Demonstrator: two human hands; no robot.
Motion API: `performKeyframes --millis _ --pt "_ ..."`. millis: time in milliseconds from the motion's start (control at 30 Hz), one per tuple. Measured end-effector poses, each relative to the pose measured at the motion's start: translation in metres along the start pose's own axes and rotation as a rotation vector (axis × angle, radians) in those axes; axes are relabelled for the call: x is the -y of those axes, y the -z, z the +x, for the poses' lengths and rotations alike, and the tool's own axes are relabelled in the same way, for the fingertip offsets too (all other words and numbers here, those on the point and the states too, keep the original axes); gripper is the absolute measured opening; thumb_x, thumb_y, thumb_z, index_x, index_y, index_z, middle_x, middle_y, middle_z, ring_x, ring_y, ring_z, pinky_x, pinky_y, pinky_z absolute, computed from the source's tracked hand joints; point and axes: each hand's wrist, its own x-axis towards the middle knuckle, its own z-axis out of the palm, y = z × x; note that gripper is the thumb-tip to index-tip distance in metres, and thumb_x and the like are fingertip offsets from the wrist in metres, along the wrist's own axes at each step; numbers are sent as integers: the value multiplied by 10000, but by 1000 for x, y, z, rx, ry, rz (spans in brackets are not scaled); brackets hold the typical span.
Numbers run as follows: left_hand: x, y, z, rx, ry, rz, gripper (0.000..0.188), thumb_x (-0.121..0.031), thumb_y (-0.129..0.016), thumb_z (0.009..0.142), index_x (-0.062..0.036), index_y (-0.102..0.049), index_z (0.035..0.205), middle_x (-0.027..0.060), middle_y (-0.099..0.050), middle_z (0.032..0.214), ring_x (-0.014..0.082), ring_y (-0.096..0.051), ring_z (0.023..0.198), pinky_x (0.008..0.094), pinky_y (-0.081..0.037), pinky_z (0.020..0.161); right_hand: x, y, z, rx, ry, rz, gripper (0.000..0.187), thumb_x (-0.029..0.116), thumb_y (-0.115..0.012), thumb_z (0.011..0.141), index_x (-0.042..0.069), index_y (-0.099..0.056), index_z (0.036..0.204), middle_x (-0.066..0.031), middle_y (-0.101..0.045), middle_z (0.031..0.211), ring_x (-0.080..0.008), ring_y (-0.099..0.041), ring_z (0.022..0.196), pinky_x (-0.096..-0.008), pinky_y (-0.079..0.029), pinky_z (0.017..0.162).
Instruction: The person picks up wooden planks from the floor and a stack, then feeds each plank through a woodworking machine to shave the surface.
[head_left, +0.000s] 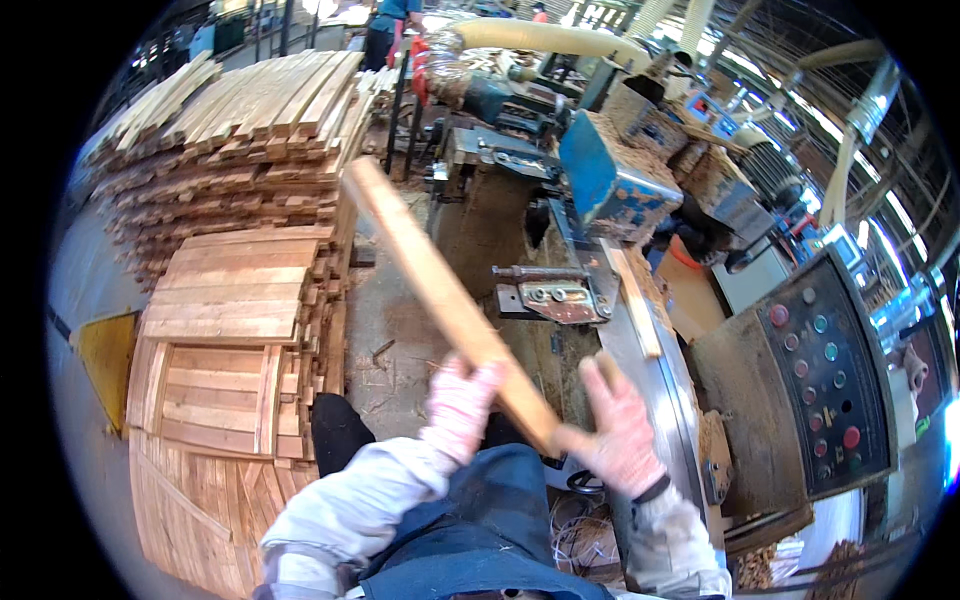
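A long, narrow wooden board [437,290] slants across in front of me, its far end up and to the left. My left hand [462,408], in a pale glove, is closed on the board below its middle. At the near end, the thumb of my right hand [618,425] touches the wood while its other fingers are stretched apart. A second, shorter wood strip [635,305] lies on the machine's metal bed [655,385], beyond my right hand. Between board and bed sits a bolted metal guide block [556,295].
Tall stacks of wooden boards [235,285] stand on the left, near a yellow panel [106,365]. A blue machine housing [610,180] covered in sawdust rises ahead. On the right is a control panel with buttons [825,380]. Another person [384,32] stands far back, near a large duct [550,38].
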Motion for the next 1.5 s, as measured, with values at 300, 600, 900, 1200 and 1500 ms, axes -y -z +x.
performKeyframes --millis 300,600,900,1200,1500 --pt "48 -55 -29 647 432 -21 586 -161 -744 970 -13 -497 1481 113 -675 1221 174 -654 1054 337 -568 917 -22 75 -258 72 -652 -200 937 161 -837 721 4 -439 1554 -244 -672 1133 -418 -660 996 -475 -533 873" --pt "19 170 -5 -223 213 215 548 -255 -712 981 25 -533 1416 112 -690 1098 152 -664 808 296 -584 715 -68 38 -215 -206 -698 -303 743 105 -742 878 28 -463 1562 -236 -630 1383 -385 -607 1239 -453 -463 1066" --pt "-99 354 11 -564 -153 -132 170 -203 -676 1017 -95 -564 1083 -6 -530 843 110 -480 644 279 -386 504 -185 -45 -23 -454 -466 -42 577 89 -602 1023 -16 -432 1565 -195 -472 1600 -324 -476 1455 -397 -354 1203" --pt "-106 468 110 -922 24 -80 715 -392 -649 1003 -68 -378 1581 135 -427 1598 316 -410 1455 510 -370 1202 -113 -5 -140 -198 -545 -90 681 44 -707 874 33 -514 1527 -208 -629 1382 -362 -605 1230 -421 -462 1059" --pt "-79 480 104 -787 -97 652 710 -305 -705 984 -68 -391 1575 193 -548 1463 303 -562 1312 438 -478 1127 -40 85 -247 155 -587 -397 414 177 -697 872 98 -634 1274 -170 -638 1306 -389 -593 1217 -521 -452 1052"
